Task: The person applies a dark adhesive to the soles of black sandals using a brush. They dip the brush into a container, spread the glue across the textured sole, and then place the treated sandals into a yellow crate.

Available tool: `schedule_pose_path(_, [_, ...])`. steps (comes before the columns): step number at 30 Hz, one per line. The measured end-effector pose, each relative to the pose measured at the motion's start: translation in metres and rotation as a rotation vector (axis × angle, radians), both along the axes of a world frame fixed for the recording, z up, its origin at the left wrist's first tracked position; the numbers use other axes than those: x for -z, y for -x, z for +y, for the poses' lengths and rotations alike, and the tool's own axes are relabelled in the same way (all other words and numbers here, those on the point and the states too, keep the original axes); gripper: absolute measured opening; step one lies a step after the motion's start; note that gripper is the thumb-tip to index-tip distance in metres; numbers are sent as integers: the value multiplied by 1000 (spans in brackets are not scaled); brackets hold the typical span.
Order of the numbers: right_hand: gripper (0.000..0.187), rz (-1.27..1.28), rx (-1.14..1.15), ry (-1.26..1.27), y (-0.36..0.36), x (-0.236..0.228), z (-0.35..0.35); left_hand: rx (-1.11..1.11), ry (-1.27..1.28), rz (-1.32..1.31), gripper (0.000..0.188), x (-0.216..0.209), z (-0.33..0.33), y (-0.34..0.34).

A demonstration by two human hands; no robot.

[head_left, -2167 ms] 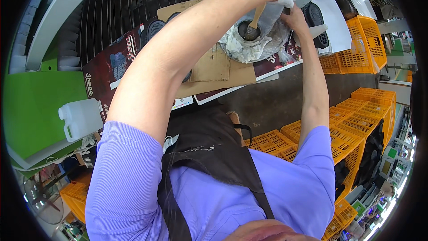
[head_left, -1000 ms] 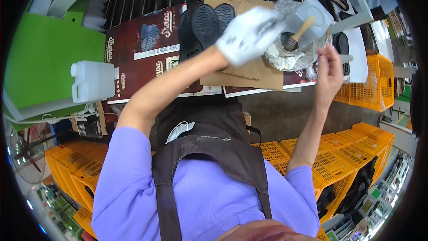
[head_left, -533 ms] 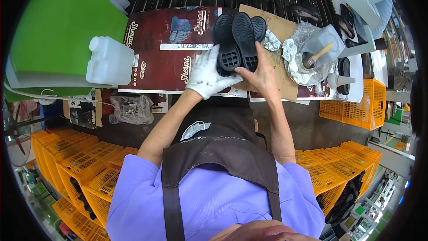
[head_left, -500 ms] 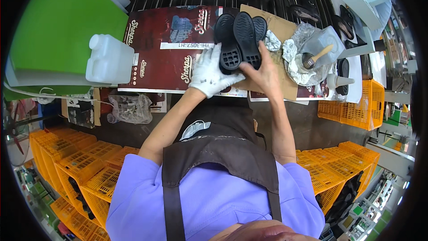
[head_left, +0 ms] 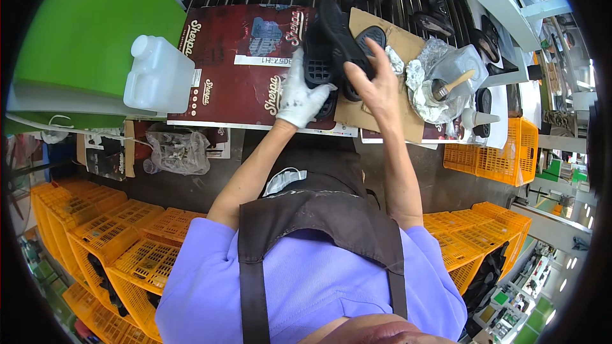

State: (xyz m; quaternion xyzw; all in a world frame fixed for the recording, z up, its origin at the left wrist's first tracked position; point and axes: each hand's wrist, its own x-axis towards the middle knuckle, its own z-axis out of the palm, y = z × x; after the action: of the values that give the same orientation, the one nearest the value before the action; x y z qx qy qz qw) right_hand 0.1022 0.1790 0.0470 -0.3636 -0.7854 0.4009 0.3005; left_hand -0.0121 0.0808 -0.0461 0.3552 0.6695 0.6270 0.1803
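Several black rubber shoe soles lie bunched at the front of the worktop. My left hand (head_left: 301, 94), in a stained white glove, grips the heel end of a left-hand sole (head_left: 317, 71) with a grid-patterned heel, its fingers along the side and its thumb across the near end. A second sole (head_left: 338, 25) leans tilted over the pile, showing mostly its dark side. My bare right hand (head_left: 376, 89) is beside it, thumb and fingers spread, the thumb against its near part. Its fingertips reach over another sole (head_left: 371, 38) on brown cardboard (head_left: 401, 108).
A white jug (head_left: 159, 76) stands left on dark red printed cardboard (head_left: 223, 89). To the right, a wooden-handled brush (head_left: 456, 84) rests by crumpled foil and a clear container (head_left: 468, 64). A white nozzle bottle (head_left: 481, 118) lies nearby. Orange crates (head_left: 153, 261) line both sides behind me.
The middle sole has tipped from facing up to leaning on its side. My right hand's fingers have spread and shifted up; the left has moved slightly. The view has turned a little.
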Motion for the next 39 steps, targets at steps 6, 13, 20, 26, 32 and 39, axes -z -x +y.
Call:
schedule_pose_path(6, [60, -193, -115, -359, 39, 23, -14, 205, -154, -1311, 61, -28, 3, 46])
schedule_pose_path(13, [45, 54, -57, -290, 22, 28, -22, 381, -66, -1311, 32, -17, 30, 79])
schedule_pose_path(20, [77, -408, 140, -330, -19, 54, -2, 248, -103, -1301, 30, -6, -14, 68])
schedule_pose_path(26, [81, -176, 159, -179, -26, 81, 27, 190, -34, -992, 28, -5, -51, 57])
schedule_pose_path(32, [74, 68, -83, -75, -14, -2, -18, 185, -140, -943, 38, 3, -62, 47])
schedule_pose_path(39, [72, -85, -571, -296, 11, -11, -58, 375, -392, -1012, 84, 25, -68, 37])
